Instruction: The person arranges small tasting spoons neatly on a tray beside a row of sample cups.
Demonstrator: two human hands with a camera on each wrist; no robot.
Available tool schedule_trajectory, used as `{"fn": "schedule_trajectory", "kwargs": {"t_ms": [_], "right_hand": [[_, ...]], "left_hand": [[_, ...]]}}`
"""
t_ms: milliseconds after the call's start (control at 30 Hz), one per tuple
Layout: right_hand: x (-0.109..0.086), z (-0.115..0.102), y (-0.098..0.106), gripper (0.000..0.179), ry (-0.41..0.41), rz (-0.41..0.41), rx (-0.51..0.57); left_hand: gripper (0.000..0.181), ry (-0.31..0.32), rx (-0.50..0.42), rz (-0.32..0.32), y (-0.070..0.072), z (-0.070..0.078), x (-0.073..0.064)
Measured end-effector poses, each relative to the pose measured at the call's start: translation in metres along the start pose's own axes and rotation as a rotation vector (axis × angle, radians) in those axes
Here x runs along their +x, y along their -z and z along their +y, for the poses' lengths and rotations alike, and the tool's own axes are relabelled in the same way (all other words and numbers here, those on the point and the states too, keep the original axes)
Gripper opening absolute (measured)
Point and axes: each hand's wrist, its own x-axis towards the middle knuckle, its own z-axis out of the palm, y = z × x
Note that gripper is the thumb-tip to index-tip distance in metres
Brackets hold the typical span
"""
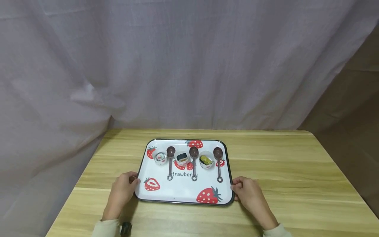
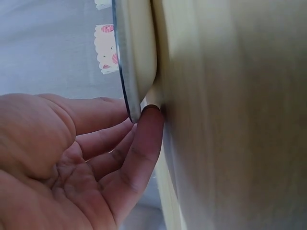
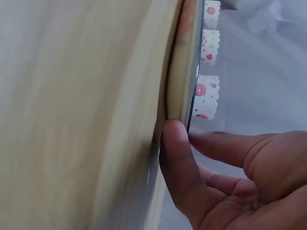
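A white tray (image 1: 177, 189) with a dark rim and printed strawberries lies in front of me on the wooden table. My left hand (image 1: 123, 188) grips its left edge, thumb at the rim and fingers beneath in the left wrist view. At the right edge, my right hand (image 1: 248, 191) pinches the rim the same way. Across the tray's far half stand a paper cup with a white roll (image 1: 160, 158), one with a dark-topped piece (image 1: 182, 158) and one with a yellow-green piece (image 1: 206, 160). Brown spoons alternate with them: left (image 1: 170, 152), middle (image 1: 193, 152), right (image 1: 218, 153).
The wooden table (image 1: 296, 177) extends past the tray on both sides. A grey curtain (image 1: 189, 65) hangs behind its far edge. A small black object (image 1: 126, 228) shows by the left sleeve.
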Motion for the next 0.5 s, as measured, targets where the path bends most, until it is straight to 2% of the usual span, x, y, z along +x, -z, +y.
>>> {"fn": "schedule_trajectory", "kwargs": {"t_ms": [100, 333, 500], "right_hand": [[-0.0018, 0.0027, -0.0027, 0.021, -0.021, -0.023, 0.028], [-0.0028, 0.0051, -0.0075, 0.021, -0.006, -0.031, 0.043], [-0.001, 0.0052, -0.0061, 0.022, 0.008, -0.057, 0.043]], "left_hand": [[0.03, 0.001, 0.0, -0.005, -0.0014, -0.0011, -0.0017], [0.035, 0.011, -0.006, -0.022, -0.0015, -0.0024, -0.0051], [0.044, 0.001, 0.024, -0.048, -0.0012, 0.0016, -0.0081]]}}
